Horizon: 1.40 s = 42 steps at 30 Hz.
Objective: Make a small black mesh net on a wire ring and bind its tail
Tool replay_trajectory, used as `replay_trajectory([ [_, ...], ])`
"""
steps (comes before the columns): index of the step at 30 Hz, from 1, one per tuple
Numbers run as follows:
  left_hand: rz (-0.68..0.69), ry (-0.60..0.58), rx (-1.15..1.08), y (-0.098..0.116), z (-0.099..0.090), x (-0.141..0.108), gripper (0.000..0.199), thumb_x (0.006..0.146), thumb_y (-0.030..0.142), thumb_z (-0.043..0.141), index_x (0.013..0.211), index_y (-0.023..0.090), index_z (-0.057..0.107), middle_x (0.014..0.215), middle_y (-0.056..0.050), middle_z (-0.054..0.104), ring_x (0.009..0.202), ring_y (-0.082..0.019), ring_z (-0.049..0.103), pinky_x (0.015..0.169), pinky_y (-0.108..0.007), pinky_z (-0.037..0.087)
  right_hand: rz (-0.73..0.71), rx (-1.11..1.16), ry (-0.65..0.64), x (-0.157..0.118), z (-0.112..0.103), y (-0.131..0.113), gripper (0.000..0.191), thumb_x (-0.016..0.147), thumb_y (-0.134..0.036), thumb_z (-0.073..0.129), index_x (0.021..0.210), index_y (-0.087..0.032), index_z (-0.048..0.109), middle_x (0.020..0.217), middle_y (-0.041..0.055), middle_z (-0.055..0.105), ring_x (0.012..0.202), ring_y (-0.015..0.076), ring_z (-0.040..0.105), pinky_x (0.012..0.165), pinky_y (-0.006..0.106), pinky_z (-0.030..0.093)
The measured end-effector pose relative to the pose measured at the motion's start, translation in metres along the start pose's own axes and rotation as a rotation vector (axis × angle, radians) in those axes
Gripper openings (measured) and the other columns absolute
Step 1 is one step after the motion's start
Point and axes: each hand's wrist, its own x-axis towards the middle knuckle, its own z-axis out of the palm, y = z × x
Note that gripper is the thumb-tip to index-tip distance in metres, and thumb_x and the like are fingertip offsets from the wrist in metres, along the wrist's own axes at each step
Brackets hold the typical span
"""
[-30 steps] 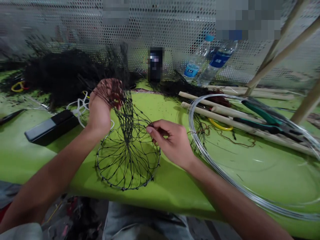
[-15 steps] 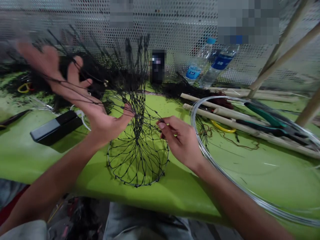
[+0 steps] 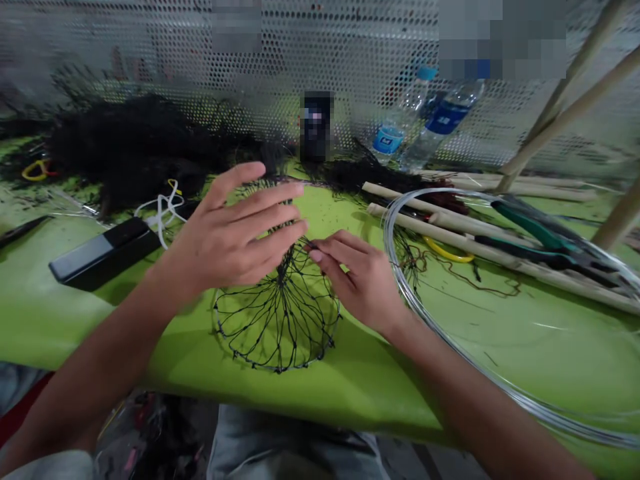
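Observation:
A black knotted net [image 3: 283,300] fans out over a round wire ring [image 3: 280,369] lying near the front edge of the green surface. Its upper part is gathered into an upright bundle. My left hand [image 3: 240,233] is in front of that bundle with its fingers stretched out and slightly apart, hiding much of it. Just right of the bundle, my right hand [image 3: 357,277] pinches dark strands of the net between thumb and fingertips.
Right of my hands lie a large wire coil [image 3: 425,320], wooden sticks [image 3: 500,261] and green-handled pliers [image 3: 530,227]. Two bottles [image 3: 387,140] lean against the perforated panel [image 3: 350,40]. A black box [image 3: 105,250] and black netting [image 3: 125,147] are on the left.
My left hand has swung right and inward from the upper left, and the loose strands that were draped over it no longer show there. My right hand has barely moved and still pinches the net.

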Motion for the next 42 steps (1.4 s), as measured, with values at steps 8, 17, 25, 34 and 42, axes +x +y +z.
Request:
replay_trajectory([
  [8,0.223,0.057,0.200,-0.001,0.009,0.006,0.013,0.101,0.022,0.063,0.106,0.021,0.075,0.102,-0.003,0.080,0.092,-0.020,0.074,0.097,-0.042,0.059,-0.059,0.039,-0.115,0.005,-0.012,0.002,0.019,0.109,-0.024,0.058,0.107,-0.015,0.074,0.089,0.0068,0.070,0.076,0.0147,0.064,0.067,0.028,0.048],
  [17,0.025,-0.014,0.041,0.004,0.002,0.007,0.016,0.104,0.027,0.060,0.104,0.025,0.076,0.095,0.000,0.081,0.087,-0.018,0.076,0.086,-0.034,0.059,0.141,0.178,-0.183,0.005,-0.017,0.000,0.019,0.099,-0.030,0.073,0.115,-0.020,0.076,0.096,0.0051,0.077,0.076,0.0149,0.068,0.070,0.028,0.054],
  [25,-0.128,0.081,-0.205,0.009,-0.007,0.008,0.009,0.096,0.028,0.078,0.104,0.024,0.079,0.096,0.002,0.084,0.083,-0.015,0.079,0.075,-0.028,0.063,0.169,0.127,-0.143,0.001,-0.019,-0.001,0.011,0.096,-0.020,0.075,0.106,-0.019,0.080,0.092,0.0023,0.082,0.078,0.0151,0.075,0.072,0.026,0.057],
  [34,0.140,0.032,0.107,0.001,-0.009,0.006,0.011,0.104,0.024,0.064,0.103,0.020,0.074,0.091,-0.005,0.078,0.085,-0.021,0.074,0.079,-0.039,0.058,0.097,0.094,-0.081,0.004,-0.021,-0.007,0.017,0.102,-0.017,0.066,0.104,-0.020,0.082,0.097,0.0047,0.082,0.083,0.0167,0.076,0.075,0.030,0.058],
  [42,0.148,-0.050,-0.017,-0.004,-0.017,0.004,0.020,0.106,0.023,0.063,0.123,0.017,0.070,0.105,-0.006,0.076,0.095,-0.017,0.073,0.085,-0.029,0.056,0.051,-0.193,0.107,0.004,-0.028,-0.002,0.013,0.100,-0.019,0.070,0.102,-0.022,0.082,0.088,0.0035,0.079,0.075,0.0164,0.071,0.066,0.030,0.053],
])
